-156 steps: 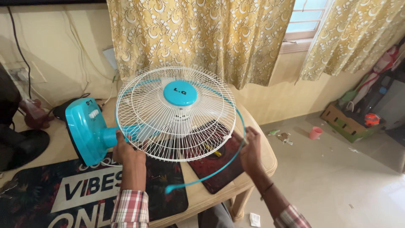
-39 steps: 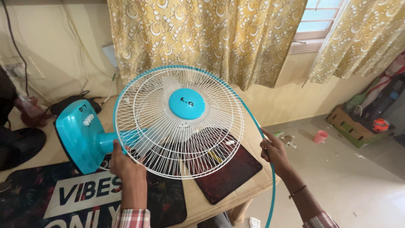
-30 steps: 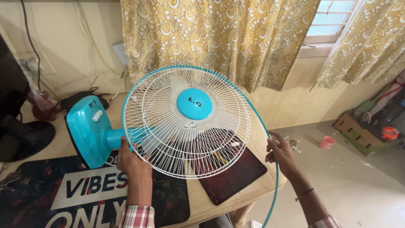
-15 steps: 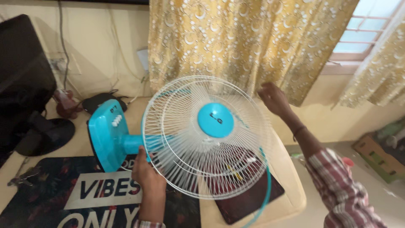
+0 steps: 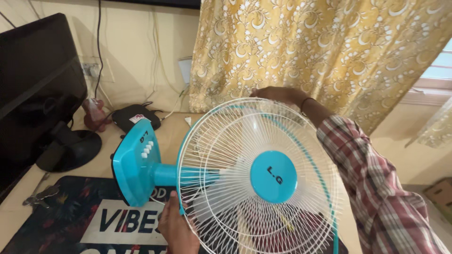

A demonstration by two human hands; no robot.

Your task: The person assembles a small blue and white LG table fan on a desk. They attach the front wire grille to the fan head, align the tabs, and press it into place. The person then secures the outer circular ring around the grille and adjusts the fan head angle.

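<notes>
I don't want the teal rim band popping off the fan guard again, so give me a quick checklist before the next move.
1. Left hand steadying the white wire guard at its lower left edge: ok.
2. Right hand on the top of the guard where the teal rim band runs: ok.
3. Band seated all the way round: not ok, it crosses the front wires on the right and its end hangs low.
4. Band's closing clip or screw: cannot tell, none visible.
5. Teal fan base resting on the table: ok.
6. Blades at rest: ok.
</notes>
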